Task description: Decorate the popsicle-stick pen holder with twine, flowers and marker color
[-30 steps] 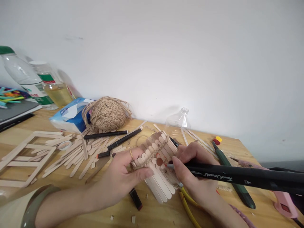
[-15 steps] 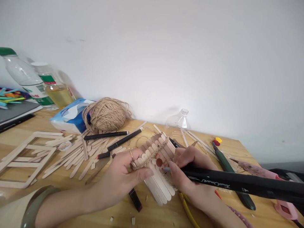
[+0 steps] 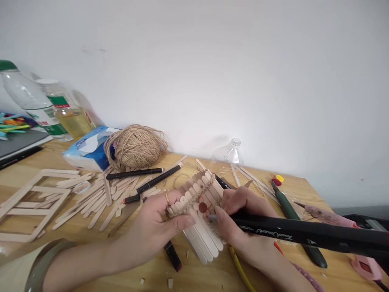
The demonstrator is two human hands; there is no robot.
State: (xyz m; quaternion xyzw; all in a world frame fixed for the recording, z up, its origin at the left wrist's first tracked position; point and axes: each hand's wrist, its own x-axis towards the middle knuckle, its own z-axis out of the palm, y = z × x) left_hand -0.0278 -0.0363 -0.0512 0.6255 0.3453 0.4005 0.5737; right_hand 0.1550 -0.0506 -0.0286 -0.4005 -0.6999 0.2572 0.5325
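My left hand (image 3: 164, 219) is closed on a small holder made of popsicle sticks (image 3: 202, 235), thumb on its front and fingers at its rim. Twine runs around the holder below its rounded upper ends. It is tilted, and a flower with a brown centre (image 3: 202, 207) is drawn on its side. In my right hand (image 3: 243, 219) is a black marker (image 3: 285, 231), pinched near the front. The marker's tip is at the drawn flower, just below the brown centre. Its far end runs out past the right edge.
Loose popsicle sticks (image 3: 97, 202) and a stick frame (image 3: 33, 207) lie on the left. Behind are a twine ball (image 3: 138, 146), a tissue pack (image 3: 91, 148) and bottles (image 3: 67, 117). A green-handled tool (image 3: 291, 215) and a pink glue gun (image 3: 331, 215) lie right. Black markers (image 3: 161, 178) rest mid-table.
The marker tip stays beside the flower's brown centre, with barely any movement. Both hands keep their hold. The whole view has shifted very slightly.
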